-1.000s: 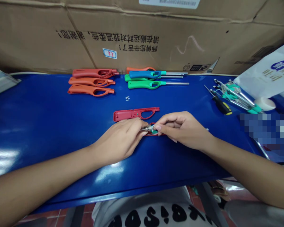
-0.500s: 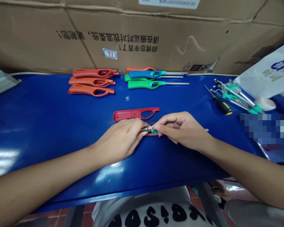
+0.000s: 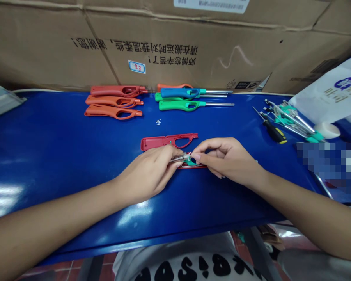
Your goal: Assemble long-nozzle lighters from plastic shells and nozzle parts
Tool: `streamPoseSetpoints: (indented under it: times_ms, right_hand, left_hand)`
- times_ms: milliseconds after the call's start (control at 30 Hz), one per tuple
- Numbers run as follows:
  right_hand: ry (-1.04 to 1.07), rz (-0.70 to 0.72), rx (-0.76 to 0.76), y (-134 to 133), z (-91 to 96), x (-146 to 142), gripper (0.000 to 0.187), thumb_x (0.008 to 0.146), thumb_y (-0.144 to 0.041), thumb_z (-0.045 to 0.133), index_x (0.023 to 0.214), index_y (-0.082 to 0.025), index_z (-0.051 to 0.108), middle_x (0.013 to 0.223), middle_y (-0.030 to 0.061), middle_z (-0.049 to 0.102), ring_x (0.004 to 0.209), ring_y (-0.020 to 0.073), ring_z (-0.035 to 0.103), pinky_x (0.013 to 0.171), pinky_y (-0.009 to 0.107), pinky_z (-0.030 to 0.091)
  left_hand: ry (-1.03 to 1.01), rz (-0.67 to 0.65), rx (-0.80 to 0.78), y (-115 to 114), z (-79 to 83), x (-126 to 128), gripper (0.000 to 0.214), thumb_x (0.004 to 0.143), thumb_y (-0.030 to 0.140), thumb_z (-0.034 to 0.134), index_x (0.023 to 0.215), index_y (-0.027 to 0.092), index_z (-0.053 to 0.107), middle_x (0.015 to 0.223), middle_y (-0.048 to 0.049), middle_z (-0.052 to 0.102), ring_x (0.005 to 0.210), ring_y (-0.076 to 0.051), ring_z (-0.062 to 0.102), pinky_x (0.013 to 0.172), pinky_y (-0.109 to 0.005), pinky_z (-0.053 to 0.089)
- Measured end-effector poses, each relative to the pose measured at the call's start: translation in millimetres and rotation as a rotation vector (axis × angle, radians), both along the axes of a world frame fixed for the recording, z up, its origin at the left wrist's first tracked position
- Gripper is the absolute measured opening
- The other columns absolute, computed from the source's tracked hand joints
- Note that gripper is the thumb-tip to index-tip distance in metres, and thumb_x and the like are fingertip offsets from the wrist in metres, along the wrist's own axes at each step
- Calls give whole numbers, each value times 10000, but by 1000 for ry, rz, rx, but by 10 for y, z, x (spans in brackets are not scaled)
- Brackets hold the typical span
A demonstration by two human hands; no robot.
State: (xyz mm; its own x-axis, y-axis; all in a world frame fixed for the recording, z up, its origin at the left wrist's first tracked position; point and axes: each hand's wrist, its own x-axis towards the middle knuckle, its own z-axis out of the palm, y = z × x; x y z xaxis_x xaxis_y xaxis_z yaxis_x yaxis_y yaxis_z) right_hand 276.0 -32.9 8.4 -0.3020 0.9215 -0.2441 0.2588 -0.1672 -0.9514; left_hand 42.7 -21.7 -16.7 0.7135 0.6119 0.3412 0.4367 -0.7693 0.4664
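Grip loss threatens small parts

Left hand [image 3: 150, 171] pinches a metallic piece [image 3: 179, 157] at the centre of the frame, over the red shell [image 3: 199, 166] with its teal insert [image 3: 190, 161]. Right hand [image 3: 232, 160] has thumb and finger together at its end; whether they grip anything is hidden. Uneven pressure could spring the piece free or unseat the insert. A knock could scatter the white pins [image 3: 158, 122], upper centre.

We see that the surface [image 3: 76, 148] is blue, one case [image 3: 153, 143] red, one lighter [image 3: 178, 93] blue, and the box [image 3: 222, 33] brown.
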Motion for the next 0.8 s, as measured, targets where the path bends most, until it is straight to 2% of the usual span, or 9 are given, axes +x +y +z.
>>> streamPoseSetpoints:
  times_ms: [267, 467, 667, 733, 800]
  right_hand:
    - [-17, -10, -11, -5, -39, -9, 254, 852, -406, 730, 899, -158, 759, 569, -22, 598, 392, 45, 371, 357, 193, 229]
    - [-1, 7, 6, -7, 33, 3, 296, 880, -425, 695, 951, -141, 737, 465, -64, 501, 360, 61, 373, 354, 203, 248]
    - [-115, -21, 127, 22, 17, 77, 292, 914, -411, 626, 1002, -141, 697, 508, -71, 448, 397, 56, 306, 388, 211, 185]
    - [-171, -20, 189, 39, -20, 96, 250, 912, -376, 627, 972, -144, 697, 562, -57, 477, 409, 45, 286, 395, 212, 175]
    - [-214, 6, 282, 52, -53, 109, 194, 908, -323, 628, 931, -146, 702, 680, -20, 557, 424, 34, 321, 401, 215, 205]
  left_hand:
    - [9, -5, 55, -6, -8, 7, 90, 1061, 220, 435, 1093, 162, 495, 1044, -88, 715, 918, -213, 706, 748, -318, 551]
    - [33, 8, -15, 16, 70, -27, 134, 1060, 266, 449, 1112, 162, 515, 1062, -75, 699, 936, -206, 683, 794, -326, 529]
    - [217, -44, 49, 66, 234, -128, 214, 1068, 292, 410, 1141, 164, 565, 1069, -85, 681, 980, -253, 646, 850, -401, 487]
    - [252, -60, 46, 80, 238, -139, 229, 1073, 295, 404, 1155, 172, 580, 1086, -83, 677, 1007, -256, 634, 865, -407, 479]
    - [263, -67, 37, 91, 226, -141, 231, 1076, 294, 410, 1160, 184, 595, 1100, -75, 670, 1019, -246, 621, 881, -403, 471]
